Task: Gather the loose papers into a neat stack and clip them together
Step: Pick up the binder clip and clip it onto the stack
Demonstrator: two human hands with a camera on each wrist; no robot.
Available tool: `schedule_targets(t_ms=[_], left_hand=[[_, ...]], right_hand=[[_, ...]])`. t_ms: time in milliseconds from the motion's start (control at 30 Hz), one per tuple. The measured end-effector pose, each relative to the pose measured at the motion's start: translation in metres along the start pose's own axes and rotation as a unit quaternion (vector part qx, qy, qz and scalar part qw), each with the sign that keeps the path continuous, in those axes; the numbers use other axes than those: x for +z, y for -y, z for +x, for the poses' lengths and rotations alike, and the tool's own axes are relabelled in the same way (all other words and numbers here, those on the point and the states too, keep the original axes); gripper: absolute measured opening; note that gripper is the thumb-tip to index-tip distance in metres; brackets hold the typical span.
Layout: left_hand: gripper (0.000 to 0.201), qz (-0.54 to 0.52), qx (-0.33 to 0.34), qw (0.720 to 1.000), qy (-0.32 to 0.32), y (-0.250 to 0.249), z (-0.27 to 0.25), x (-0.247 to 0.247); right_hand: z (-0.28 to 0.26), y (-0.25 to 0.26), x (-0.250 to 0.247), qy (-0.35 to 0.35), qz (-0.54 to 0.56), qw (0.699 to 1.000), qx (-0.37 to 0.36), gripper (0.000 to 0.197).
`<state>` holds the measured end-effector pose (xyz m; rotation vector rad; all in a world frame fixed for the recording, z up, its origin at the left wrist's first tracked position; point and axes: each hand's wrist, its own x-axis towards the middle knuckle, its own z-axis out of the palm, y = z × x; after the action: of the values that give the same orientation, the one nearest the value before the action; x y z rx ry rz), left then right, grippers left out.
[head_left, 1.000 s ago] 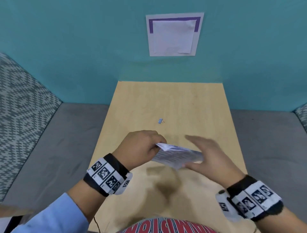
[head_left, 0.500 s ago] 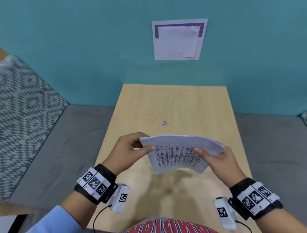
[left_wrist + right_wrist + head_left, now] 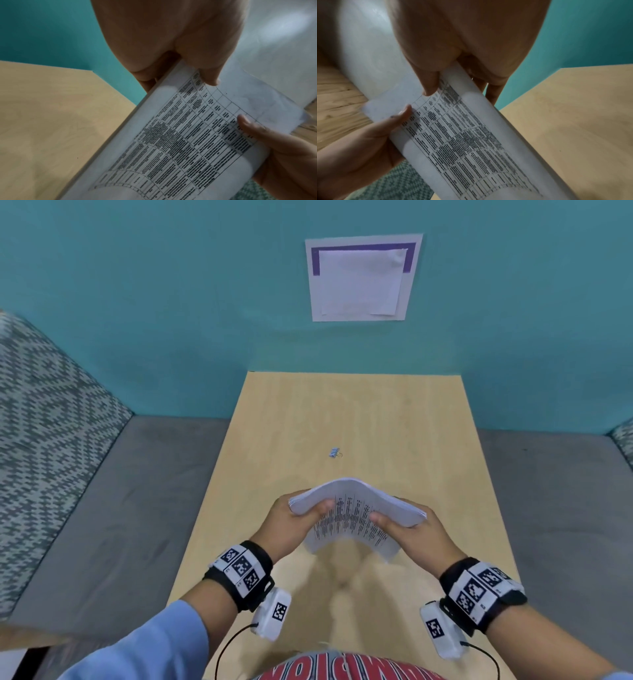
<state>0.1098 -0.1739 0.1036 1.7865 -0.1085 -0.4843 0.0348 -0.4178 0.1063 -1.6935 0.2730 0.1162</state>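
A stack of printed papers is held above the wooden table, bowed upward in the middle, printed tables facing me. My left hand grips its left end, thumb on the front sheet, fingers behind. My right hand grips the right end the same way. The wrist views show the papers close up with a thumb pressed on the print from each side. A small blue binder clip lies on the table beyond the papers, untouched.
The table's far edge meets a teal wall carrying a white sheet with a purple border. Grey upholstered seating flanks the table on both sides, with patterned cushions at the left.
The papers went from a loose bundle in the left hand to a two-handed hold. They now bow up in the middle and both hands sit lower and closer to me.
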Motion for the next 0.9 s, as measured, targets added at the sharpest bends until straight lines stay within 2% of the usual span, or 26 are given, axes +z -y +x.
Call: schedule_targets(t_ms=[67,167,200,233,300,333,400,467,567,667,733,800,867,900], left_hand=[[0.02,0.009,0.001,1.0,-0.003,0.001,0.005,-0.001],[0.044,0.027,0.018,0.999,-0.004,0.003,0.011,-0.011],[0.047,0.025,0.015,1.0,-0.003,0.002,0.013,-0.015],[0.044,0.02,0.008,1.0,-0.003,0.0,0.014,-0.019],[0.024,0.007,-0.01,1.0,-0.001,0.001,0.017,-0.028],[0.016,0.01,-0.022,1.0,0.007,0.005,0.017,-0.032],[0.023,0.018,-0.05,0.998,0.03,0.022,0.017,-0.038],[0.035,0.032,-0.093,0.994,0.042,0.043,0.012,-0.043],[0.039,0.047,-0.141,0.988,0.047,0.071,0.002,-0.053],[0.057,0.041,-0.177,0.983,0.025,0.094,-0.004,-0.07],[0.067,0.032,-0.187,0.982,0.001,0.107,-0.006,-0.088],[0.06,0.014,-0.204,0.979,-0.012,0.112,-0.011,-0.105],[0.037,0.025,-0.219,0.975,-0.028,0.109,-0.018,-0.122],[0.033,0.032,-0.224,0.973,-0.038,0.108,-0.023,-0.131]], right_hand=[[0.003,-0.002,0.001,-0.013,-0.027,1.0,0.008,0.006],[0.012,-0.002,0.001,-0.021,-0.032,0.999,-0.017,0.016],[0.016,-0.002,0.0,-0.018,-0.029,0.999,-0.023,0.018],[0.02,0.0,0.001,-0.011,-0.029,0.999,-0.025,0.022],[0.031,0.003,0.005,-0.008,-0.016,1.0,-0.015,0.031],[0.037,0.005,0.007,-0.02,0.008,1.0,-0.001,0.028],[0.051,0.007,0.014,-0.06,0.082,0.994,0.033,0.017],[0.068,0.003,0.019,-0.085,0.148,0.984,0.052,0.021],[0.096,-0.009,0.028,-0.035,0.148,0.982,0.114,0.037],[0.135,-0.021,0.034,0.049,0.089,0.975,0.196,0.036],[0.172,-0.026,0.037,0.037,0.034,0.977,0.207,0.045],[0.211,-0.032,0.04,-0.003,-0.015,0.977,0.214,0.051],[0.245,-0.041,0.048,-0.041,-0.049,0.972,0.225,0.048],[0.26,-0.048,0.056,-0.056,-0.072,0.968,0.234,0.048]])
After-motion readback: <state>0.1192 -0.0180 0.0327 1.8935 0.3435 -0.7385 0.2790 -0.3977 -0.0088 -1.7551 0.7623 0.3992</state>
